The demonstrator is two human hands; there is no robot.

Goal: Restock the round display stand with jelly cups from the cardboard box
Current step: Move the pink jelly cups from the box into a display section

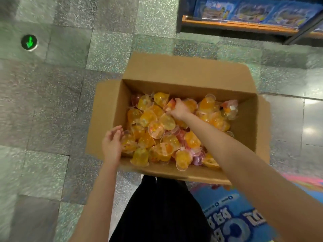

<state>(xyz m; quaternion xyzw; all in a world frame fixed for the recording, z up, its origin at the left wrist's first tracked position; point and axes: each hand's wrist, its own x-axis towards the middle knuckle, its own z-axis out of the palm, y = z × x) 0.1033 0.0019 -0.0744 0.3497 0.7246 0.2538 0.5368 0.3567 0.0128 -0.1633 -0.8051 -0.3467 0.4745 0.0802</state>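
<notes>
Reaching into the open cardboard box (174,74) on the floor, the right hand (180,109) curls around jelly cups (157,130) at the far middle, while the left hand (111,144), fingers loosely spread, touches cups at the near left edge.

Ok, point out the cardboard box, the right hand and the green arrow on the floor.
cardboard box (181,70): head view, on its far flap.
right hand (180,109): head view, back of the hand.
green arrow (29,42): head view, middle of the arrow.
</notes>
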